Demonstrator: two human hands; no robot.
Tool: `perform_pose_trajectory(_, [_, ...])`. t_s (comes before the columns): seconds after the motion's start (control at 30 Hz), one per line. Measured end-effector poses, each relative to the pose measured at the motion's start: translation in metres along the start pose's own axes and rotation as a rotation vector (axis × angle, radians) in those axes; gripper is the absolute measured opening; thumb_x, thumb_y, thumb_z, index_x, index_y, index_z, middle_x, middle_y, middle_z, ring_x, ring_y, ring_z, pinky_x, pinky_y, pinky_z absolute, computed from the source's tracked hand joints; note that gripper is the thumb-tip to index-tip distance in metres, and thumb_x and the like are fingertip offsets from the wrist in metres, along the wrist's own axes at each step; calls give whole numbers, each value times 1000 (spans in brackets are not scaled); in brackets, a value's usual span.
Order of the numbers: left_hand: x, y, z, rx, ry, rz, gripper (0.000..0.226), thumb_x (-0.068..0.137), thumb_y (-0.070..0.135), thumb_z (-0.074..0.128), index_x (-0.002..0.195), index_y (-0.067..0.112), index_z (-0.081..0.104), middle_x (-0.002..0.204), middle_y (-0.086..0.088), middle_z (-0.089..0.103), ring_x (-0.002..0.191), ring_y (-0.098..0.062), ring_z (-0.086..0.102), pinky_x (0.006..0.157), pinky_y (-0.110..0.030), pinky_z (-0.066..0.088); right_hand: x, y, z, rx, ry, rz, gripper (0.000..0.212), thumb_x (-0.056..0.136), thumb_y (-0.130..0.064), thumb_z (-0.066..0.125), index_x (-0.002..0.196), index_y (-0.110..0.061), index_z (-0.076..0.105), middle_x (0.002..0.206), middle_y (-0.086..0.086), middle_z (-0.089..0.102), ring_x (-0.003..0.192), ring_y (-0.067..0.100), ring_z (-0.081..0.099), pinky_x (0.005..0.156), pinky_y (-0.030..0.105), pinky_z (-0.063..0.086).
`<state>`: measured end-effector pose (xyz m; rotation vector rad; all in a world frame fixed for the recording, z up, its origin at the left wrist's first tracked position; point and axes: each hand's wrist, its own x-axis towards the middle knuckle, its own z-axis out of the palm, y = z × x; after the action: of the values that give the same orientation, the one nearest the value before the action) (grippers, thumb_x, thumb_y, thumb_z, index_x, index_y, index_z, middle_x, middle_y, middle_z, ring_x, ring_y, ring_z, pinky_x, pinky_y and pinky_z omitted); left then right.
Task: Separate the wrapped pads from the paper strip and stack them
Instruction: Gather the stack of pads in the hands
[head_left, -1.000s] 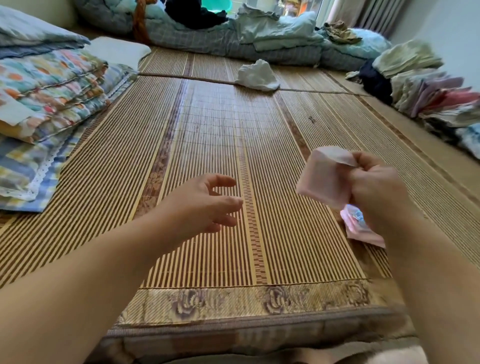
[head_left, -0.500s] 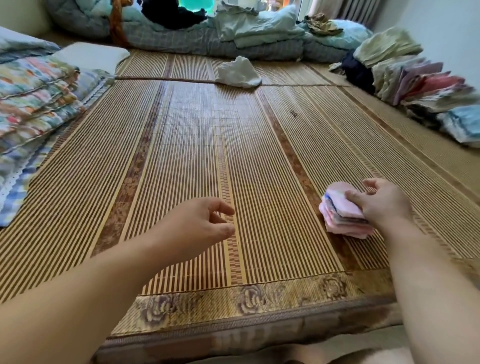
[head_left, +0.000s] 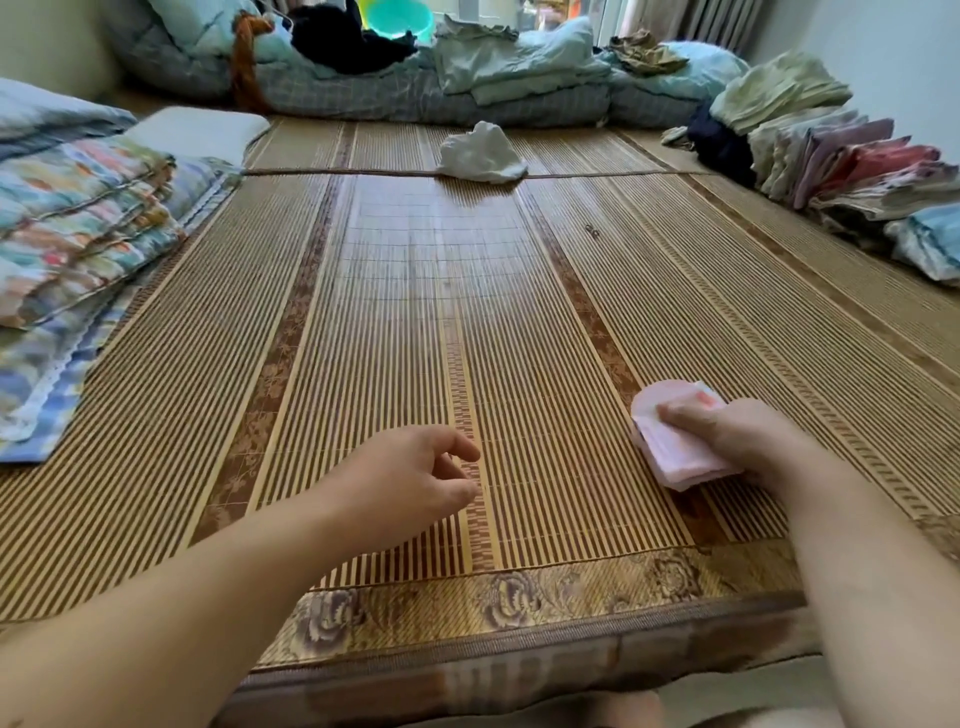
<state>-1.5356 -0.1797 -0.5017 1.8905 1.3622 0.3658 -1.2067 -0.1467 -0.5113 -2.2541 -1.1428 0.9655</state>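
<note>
From the head camera, you look down at a big bamboo mat (head_left: 405, 322) with brown and yellow stripes and a flowery edge near you. Your right hand (head_left: 748, 441) rests on a small stack of pink wrapped pads (head_left: 670, 441), which sits on the mat at the right, close to the near edge. Your fingers (head_left: 691, 415) lie flat and close together on top of the stack, pressing it down, and your thumb is hidden, so you cannot tell if it grips the side. The top pad looks soft and pale pink, with a bit of red print showing at its far corner. You cannot see the paper strip clearly. Your left hand (head_left: 415, 478) hangs just above the middle of the mat, well apart from the stack. It holds nothing. Its fingers are loosely curled, with the thumb and first finger a little apart. Far up the mat lies a crumpled white cloth (head_left: 480, 153). On the left side sits a pile of folded quilts (head_left: 78, 218) with colourful flowers and checks. On the right side is a row of folded clothes (head_left: 841, 150) in green, purple, red and blue. At the far end is a heap of blue bedding (head_left: 467, 78).
</note>
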Motion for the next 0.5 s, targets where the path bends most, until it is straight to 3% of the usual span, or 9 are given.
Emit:
perform_pose_trajectory(0.1, [1,-2,-2,-1,17,8,27,85,37,63,112,38,59,90,18,67,79,7,63,68,-13,51,-8,-1,-5,-34,-73,-102,90,42,-66,77,106,-5,60,94,11,69,84,27,67,72,38,52])
perform_pose_trajectory(0.23, [2,-4,-5,-22,26,11,28,85,36,63,113,36,60,92,16,67,82,4,64,73,-19,55,-20,-7,-1,-40,-234,-194,73,45,-49,88,103,-18,55,95,5,70,80,20,70,63,30,53])
perform_pose_trajectory(0.37, [4,-4,-9,-23,38,19,33,84,36,65,117,35,59,94,17,66,82,5,63,71,-15,52,-36,-29,13,-26,-85,-339,54,57,-41,86,97,-29,51,96,2,64,78,17,66,54,24,51])
perform_pose_trajectory(0.5, [4,-4,-15,-90,78,43,76,69,41,77,135,42,39,125,16,56,103,-2,57,88,-28,52,-70,-65,41,-162,-61,-655,46,61,-47,81,91,-37,48,84,-9,62,66,5,63,45,13,45])
